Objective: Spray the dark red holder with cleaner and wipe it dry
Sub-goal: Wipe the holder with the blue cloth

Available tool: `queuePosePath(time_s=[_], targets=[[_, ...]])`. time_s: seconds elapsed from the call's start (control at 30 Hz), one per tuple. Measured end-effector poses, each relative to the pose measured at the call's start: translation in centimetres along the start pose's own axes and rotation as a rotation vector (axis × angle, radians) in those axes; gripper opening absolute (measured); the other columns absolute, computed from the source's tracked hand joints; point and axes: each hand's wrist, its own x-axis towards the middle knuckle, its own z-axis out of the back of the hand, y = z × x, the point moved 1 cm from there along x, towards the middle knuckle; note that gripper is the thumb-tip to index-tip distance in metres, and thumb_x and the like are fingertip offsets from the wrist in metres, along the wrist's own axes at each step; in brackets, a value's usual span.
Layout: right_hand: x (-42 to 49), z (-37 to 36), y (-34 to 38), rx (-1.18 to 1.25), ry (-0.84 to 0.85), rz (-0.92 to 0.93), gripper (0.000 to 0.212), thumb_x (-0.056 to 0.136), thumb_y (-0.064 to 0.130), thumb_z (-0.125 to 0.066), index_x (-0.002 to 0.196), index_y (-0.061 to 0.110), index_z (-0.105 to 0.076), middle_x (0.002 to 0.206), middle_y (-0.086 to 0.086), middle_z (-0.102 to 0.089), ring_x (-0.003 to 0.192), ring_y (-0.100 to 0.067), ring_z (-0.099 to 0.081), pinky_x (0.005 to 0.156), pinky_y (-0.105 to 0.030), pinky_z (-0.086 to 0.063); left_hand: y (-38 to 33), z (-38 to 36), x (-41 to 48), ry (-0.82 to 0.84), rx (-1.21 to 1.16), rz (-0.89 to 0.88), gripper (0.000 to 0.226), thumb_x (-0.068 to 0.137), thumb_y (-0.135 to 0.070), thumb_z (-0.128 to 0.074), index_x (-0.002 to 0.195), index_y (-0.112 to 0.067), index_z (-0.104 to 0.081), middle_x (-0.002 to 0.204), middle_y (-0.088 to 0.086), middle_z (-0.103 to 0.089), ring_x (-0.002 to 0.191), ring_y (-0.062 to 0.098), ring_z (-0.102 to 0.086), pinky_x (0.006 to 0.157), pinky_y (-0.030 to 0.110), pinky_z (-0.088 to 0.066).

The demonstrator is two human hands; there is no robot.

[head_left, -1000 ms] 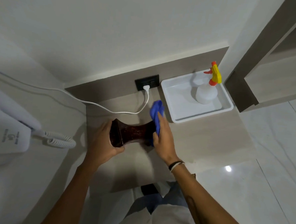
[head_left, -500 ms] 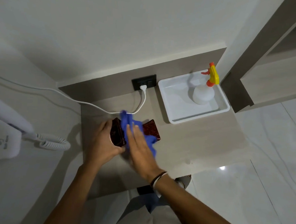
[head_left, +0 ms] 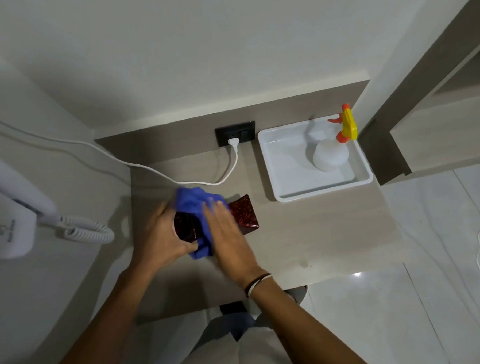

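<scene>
My left hand (head_left: 161,237) has its grip clamped on the near end of the dark red holder (head_left: 242,215), which lies on its side on the bench (head_left: 314,235). My right hand (head_left: 227,234) lies flat, fingers together, pressing the blue cloth (head_left: 196,204) over the holder's middle. Farther back, the spray bottle (head_left: 332,153) stands in a white tray (head_left: 277,181), beside a wall socket (head_left: 234,133) with a white cord (head_left: 231,167) plugged in.

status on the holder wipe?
Left hand grips dark red holder at its left end. Right hand flat, pressing blue cloth onto it. Spray bottle parked in white tray. Nothing blocking.
</scene>
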Motion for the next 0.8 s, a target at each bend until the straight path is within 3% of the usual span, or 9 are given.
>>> queuePosePath(time_s=[0.07,0.17,0.27,0.33,0.4,0.53,0.6,0.7,0.8], targets=[[0.0,1.1,-3.4,-0.029,0.045,-0.204,0.086,0.099,-0.002,-0.062,0.169,0.011,-0.013,0.177,-0.011,-0.005,0.166,-0.035,-0.006,0.133,-0.050,-0.018,0.0,0.3,-0.1,0.031,0.002,-0.010,0.104,0.051,-0.026,-0.100,0.144,-0.011,-0.059,0.133,0.006,-0.063,0.119,0.029,-0.063,0.093,0.031,-0.050],[0.0,3.2,-6.4,0.181,-0.065,-0.411,0.080,0.092,-0.007,-0.057,0.165,0.005,-0.029,0.167,-0.019,-0.037,0.152,-0.035,-0.038,0.129,-0.032,-0.026,-1.0,0.3,0.3,0.035,-0.041,-0.062,0.097,0.055,-0.030,-0.097,0.142,-0.019,-0.058,0.131,-0.002,-0.061,0.119,0.020,-0.061,0.095,0.035,-0.055],[-0.2,4.3,-7.5,0.516,-0.175,-0.604,0.074,0.092,-0.019,-0.046,0.161,0.007,-0.038,0.159,-0.008,-0.047,0.146,-0.026,-0.046,0.120,-0.012,-0.030,-1.7,0.7,1.0,0.006,-0.212,-0.034,0.076,0.058,-0.025,-0.097,0.122,-0.045,-0.060,0.112,-0.026,-0.067,0.105,-0.007,-0.064,0.084,0.006,-0.047],[-0.3,5.0,-8.0,0.747,-0.198,-0.718,0.066,0.093,-0.020,-0.040,0.147,0.016,-0.052,0.142,-0.006,-0.063,0.134,-0.028,-0.060,0.116,-0.023,-0.046,-1.7,1.1,1.6,0.000,-0.305,0.026,0.079,0.065,-0.025,-0.097,0.130,-0.049,-0.059,0.110,-0.038,-0.066,0.101,-0.018,-0.063,0.079,-0.001,-0.045],[-0.3,5.3,-8.5,0.909,-0.192,-0.809,0.058,0.096,-0.018,-0.037,0.140,0.012,-0.057,0.127,-0.010,-0.071,0.124,-0.034,-0.068,0.112,-0.042,-0.055,-1.5,1.2,2.0,0.037,-0.318,0.134,0.092,0.078,-0.036,-0.093,0.157,-0.044,-0.045,0.131,-0.037,-0.056,0.112,-0.014,-0.055,0.088,0.006,-0.042],[0.4,5.5,-7.9,0.966,-0.154,-0.801,0.057,0.095,-0.018,-0.034,0.142,0.005,-0.057,0.130,-0.028,-0.068,0.120,-0.048,-0.066,0.107,-0.056,-0.057,-0.7,0.4,2.1,0.131,-0.278,0.230,0.088,0.093,-0.064,-0.070,0.168,-0.045,-0.026,0.159,-0.005,-0.055,0.141,0.024,-0.055,0.109,0.041,-0.046],[1.1,5.4,-7.3,0.883,-0.158,-0.754,0.060,0.093,-0.019,-0.036,0.144,0.004,-0.055,0.130,-0.030,-0.066,0.120,-0.051,-0.063,0.107,-0.056,-0.056,-0.2,0.4,1.6,0.228,-0.303,0.217,0.101,0.084,-0.075,-0.073,0.167,-0.046,-0.024,0.159,0.000,-0.055,0.143,0.026,-0.056,0.117,0.048,-0.045],[1.9,5.4,-6.5,0.778,-0.176,-0.704,0.068,0.094,-0.020,-0.040,0.158,0.003,-0.043,0.153,-0.023,-0.055,0.140,-0.041,-0.054,0.122,-0.053,-0.043,0.8,0.6,0.6,0.374,-0.279,0.147,0.139,0.057,-0.055,-0.103,0.168,-0.040,-0.020,0.161,-0.001,-0.046,0.145,0.020,-0.052,0.119,0.050,-0.046],[1.7,5.5,-4.9,0.572,-0.238,-0.556,0.073,0.095,-0.018,-0.047,0.164,0.003,-0.032,0.167,-0.015,-0.039,0.154,-0.026,-0.038,0.131,-0.041,-0.028,1.1,0.6,-0.1,0.216,-0.131,0.053,0.117,0.054,-0.024,-0.105,0.154,-0.027,-0.045,0.144,0.002,-0.059,0.129,0.022,-0.062,0.107,0.050,-0.055]])
